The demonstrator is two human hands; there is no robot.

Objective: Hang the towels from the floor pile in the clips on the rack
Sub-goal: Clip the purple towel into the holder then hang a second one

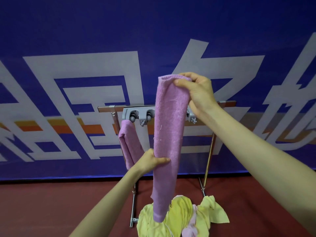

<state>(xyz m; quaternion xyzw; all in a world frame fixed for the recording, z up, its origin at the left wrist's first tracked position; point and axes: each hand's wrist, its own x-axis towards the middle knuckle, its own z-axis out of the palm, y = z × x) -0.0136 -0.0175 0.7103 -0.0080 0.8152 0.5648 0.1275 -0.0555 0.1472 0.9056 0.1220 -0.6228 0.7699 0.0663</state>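
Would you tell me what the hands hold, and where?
One long purple terry towel: right hand grips its top end, left hand pinches its side edge midway down.

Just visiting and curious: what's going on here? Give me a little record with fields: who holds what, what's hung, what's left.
held: purple towel, dangling in front of the rack
right hand: grips its top end
left hand: pinches its edge midway down
clip bar: grey, on the rack's top rail
hung: second purple towel, at the bar's left end
floor pile: yellow and pink towels at the rack's foot
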